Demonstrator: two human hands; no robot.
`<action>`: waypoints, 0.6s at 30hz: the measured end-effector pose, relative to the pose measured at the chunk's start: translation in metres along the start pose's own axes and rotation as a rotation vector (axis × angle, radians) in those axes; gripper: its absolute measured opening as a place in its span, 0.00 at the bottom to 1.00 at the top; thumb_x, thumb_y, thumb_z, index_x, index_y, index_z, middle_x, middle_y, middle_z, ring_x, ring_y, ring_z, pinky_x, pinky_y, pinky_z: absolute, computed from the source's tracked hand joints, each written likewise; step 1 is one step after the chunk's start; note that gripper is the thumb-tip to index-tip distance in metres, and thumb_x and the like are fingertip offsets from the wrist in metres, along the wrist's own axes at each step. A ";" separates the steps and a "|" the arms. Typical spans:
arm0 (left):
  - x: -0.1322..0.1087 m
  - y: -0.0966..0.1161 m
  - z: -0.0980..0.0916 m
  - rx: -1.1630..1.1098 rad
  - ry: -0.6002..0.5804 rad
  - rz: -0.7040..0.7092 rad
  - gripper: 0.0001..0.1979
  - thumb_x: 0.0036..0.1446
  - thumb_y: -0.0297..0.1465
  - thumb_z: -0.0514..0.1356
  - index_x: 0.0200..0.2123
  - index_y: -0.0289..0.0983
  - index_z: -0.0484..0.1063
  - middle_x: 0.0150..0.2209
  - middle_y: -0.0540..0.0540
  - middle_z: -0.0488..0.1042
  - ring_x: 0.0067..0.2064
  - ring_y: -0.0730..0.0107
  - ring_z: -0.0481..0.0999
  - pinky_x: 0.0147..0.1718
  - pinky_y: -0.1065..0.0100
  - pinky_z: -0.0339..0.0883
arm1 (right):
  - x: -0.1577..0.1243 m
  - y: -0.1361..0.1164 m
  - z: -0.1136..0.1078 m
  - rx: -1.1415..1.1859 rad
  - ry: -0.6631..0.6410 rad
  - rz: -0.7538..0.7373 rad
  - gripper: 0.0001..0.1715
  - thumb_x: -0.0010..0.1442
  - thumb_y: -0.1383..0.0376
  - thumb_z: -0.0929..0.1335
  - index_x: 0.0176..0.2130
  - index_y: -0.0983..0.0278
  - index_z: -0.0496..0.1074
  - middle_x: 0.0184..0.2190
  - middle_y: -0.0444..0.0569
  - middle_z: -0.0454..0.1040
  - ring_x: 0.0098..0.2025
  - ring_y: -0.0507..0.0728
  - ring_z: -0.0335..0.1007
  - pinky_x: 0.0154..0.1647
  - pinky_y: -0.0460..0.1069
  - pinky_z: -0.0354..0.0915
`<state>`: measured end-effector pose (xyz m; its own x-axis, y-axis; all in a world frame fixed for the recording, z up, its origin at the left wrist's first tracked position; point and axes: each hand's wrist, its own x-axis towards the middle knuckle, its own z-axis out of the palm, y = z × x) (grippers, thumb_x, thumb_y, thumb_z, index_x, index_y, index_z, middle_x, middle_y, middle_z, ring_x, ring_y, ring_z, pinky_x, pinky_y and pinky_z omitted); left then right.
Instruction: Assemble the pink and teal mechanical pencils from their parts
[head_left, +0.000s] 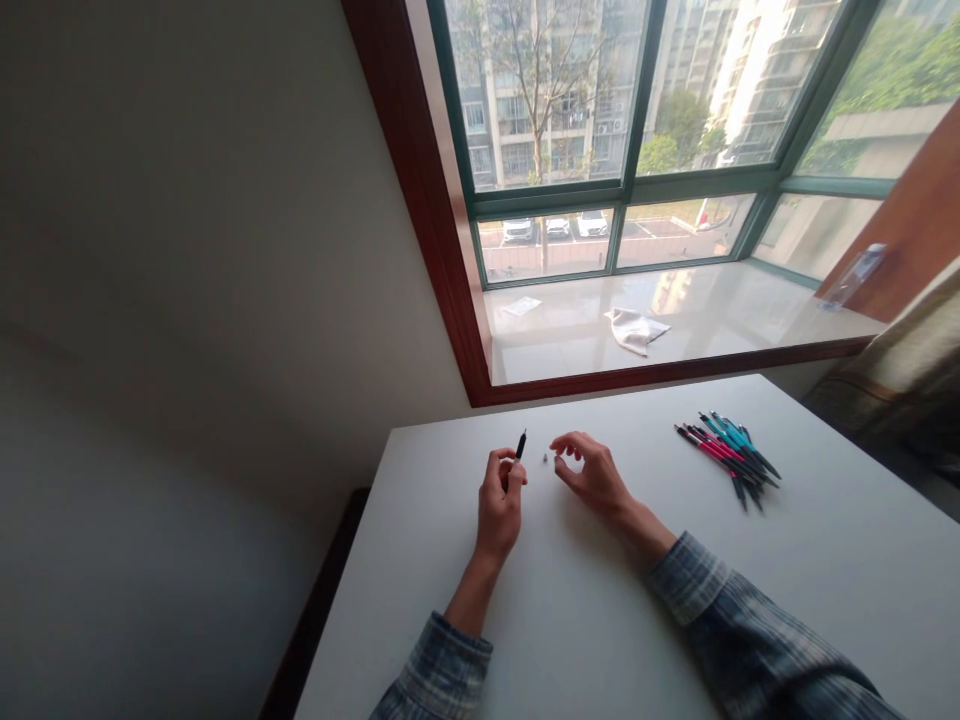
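My left hand (501, 500) is closed around a black pen (520, 446), which points up and away with its thin tip end showing above the fingers. The pen's lower part is hidden in the hand. To the right, my right hand (589, 470) has its thumb and fingers curved and apart, with nothing visible between them. A tiny grey piece (545, 458), too small to name, shows between the two hands, just left of the right fingertips.
A pile of red, teal and black pens (731, 455) lies on the white table (600, 640) at the right. Beyond the table's far edge, a crumpled white cloth (636, 330) and a clear plastic bottle (855, 277) are on the window sill. A wall stands at the left.
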<state>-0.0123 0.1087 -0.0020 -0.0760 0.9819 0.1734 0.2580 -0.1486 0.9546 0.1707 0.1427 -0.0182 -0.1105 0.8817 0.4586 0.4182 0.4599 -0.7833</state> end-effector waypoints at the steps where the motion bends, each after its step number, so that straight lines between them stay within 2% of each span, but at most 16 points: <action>1: -0.002 0.003 0.000 0.032 -0.018 0.029 0.11 0.67 0.40 0.53 0.47 0.41 0.65 0.30 0.53 0.71 0.32 0.70 0.70 0.33 0.71 0.62 | -0.003 -0.004 -0.003 0.040 -0.015 0.022 0.04 0.61 0.64 0.69 0.36 0.61 0.74 0.28 0.44 0.73 0.30 0.55 0.65 0.34 0.49 0.62; 4: -0.007 0.013 0.004 0.149 -0.134 0.128 0.12 0.69 0.39 0.52 0.49 0.42 0.69 0.31 0.52 0.71 0.29 0.70 0.68 0.32 0.71 0.61 | -0.010 -0.011 -0.005 0.149 -0.088 0.134 0.24 0.64 0.53 0.68 0.22 0.62 0.64 0.19 0.39 0.58 0.23 0.50 0.52 0.25 0.47 0.51; 7: -0.012 0.019 0.010 0.204 -0.268 0.213 0.12 0.71 0.38 0.51 0.50 0.42 0.70 0.33 0.51 0.73 0.31 0.69 0.69 0.36 0.70 0.61 | -0.012 -0.010 0.000 0.235 -0.078 0.205 0.32 0.66 0.47 0.66 0.19 0.62 0.59 0.18 0.39 0.53 0.23 0.50 0.48 0.25 0.48 0.47; 9: -0.013 0.019 0.012 0.241 -0.298 0.215 0.12 0.71 0.38 0.51 0.48 0.42 0.71 0.32 0.51 0.73 0.30 0.69 0.69 0.36 0.69 0.60 | -0.011 -0.008 0.004 0.281 -0.056 0.220 0.32 0.67 0.47 0.64 0.20 0.62 0.60 0.19 0.39 0.53 0.23 0.50 0.47 0.25 0.48 0.47; 12: -0.011 0.014 0.011 0.298 -0.298 0.165 0.14 0.71 0.40 0.49 0.40 0.41 0.70 0.28 0.52 0.70 0.27 0.68 0.66 0.31 0.69 0.56 | -0.008 -0.007 0.005 0.314 -0.066 0.218 0.28 0.66 0.49 0.66 0.22 0.62 0.61 0.19 0.38 0.54 0.23 0.50 0.48 0.25 0.47 0.48; 15: -0.007 0.008 0.008 0.286 -0.296 0.126 0.17 0.72 0.41 0.47 0.35 0.40 0.68 0.26 0.52 0.67 0.27 0.68 0.65 0.30 0.69 0.54 | -0.007 -0.010 0.005 0.404 -0.099 0.226 0.22 0.65 0.51 0.68 0.28 0.62 0.67 0.22 0.40 0.62 0.25 0.51 0.55 0.27 0.47 0.53; 18: -0.006 0.008 0.008 0.240 -0.269 0.093 0.18 0.71 0.43 0.47 0.34 0.40 0.67 0.25 0.52 0.66 0.27 0.68 0.65 0.30 0.69 0.54 | -0.008 -0.017 0.005 0.587 -0.075 0.244 0.16 0.64 0.52 0.69 0.33 0.62 0.72 0.27 0.43 0.70 0.29 0.53 0.63 0.32 0.47 0.62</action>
<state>-0.0021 0.1028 0.0025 0.2063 0.9659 0.1565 0.4732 -0.2385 0.8481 0.1602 0.1286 -0.0101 -0.1459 0.9637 0.2237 -0.1221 0.2069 -0.9707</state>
